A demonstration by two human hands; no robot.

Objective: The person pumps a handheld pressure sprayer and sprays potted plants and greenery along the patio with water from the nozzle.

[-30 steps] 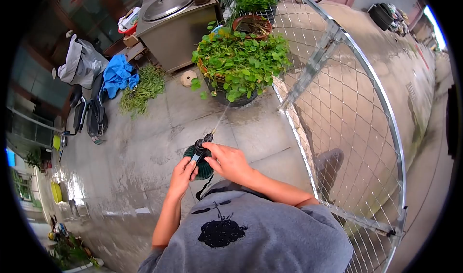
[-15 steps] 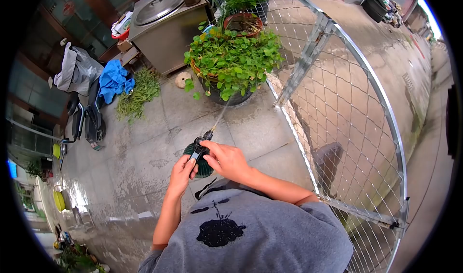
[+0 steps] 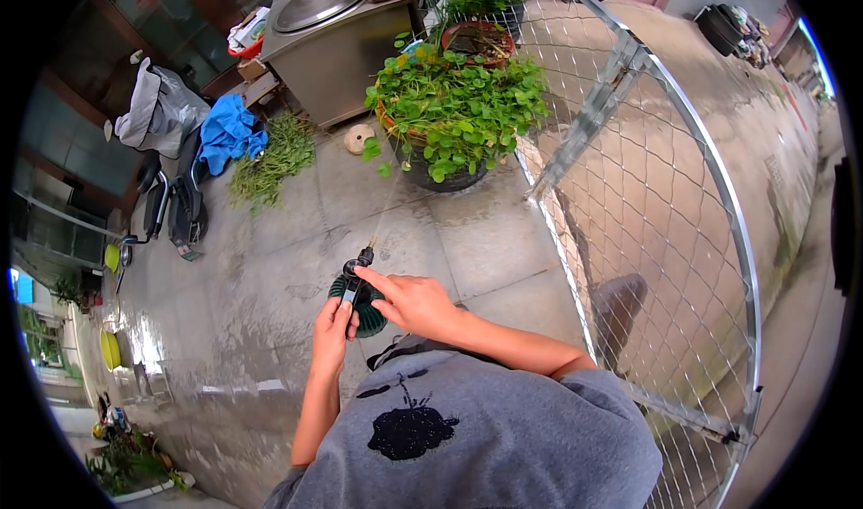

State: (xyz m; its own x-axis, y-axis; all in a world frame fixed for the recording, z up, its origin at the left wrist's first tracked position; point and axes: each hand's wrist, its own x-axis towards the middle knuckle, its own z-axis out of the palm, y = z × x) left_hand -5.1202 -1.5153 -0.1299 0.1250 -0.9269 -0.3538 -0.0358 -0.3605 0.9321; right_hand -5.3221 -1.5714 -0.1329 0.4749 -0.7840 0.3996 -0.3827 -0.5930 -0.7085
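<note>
My left hand is closed round the handle of a black and grey hose spray nozzle. With its index finger stretched out, my right hand touches the round top of the nozzle; the thumb stays apart from it. A thin, faint spray leaves the brass-coloured tip towards a large potted plant with dense green leaves. Below my hands shows a dark green ribbed coil, partly hidden by them; it looks like a coiled hose.
A wire mesh gate stands at my right. Behind the plant is a metal cabinet stove with a lidded pan. A scooter with blue cloth, cut greens and a round stone lie ahead on wet paving.
The view has swung slightly, so the surroundings sit further right. The nozzle now points left of the plant pot, and its jet has become a fainter spray. My right index finger stays on the nozzle.
</note>
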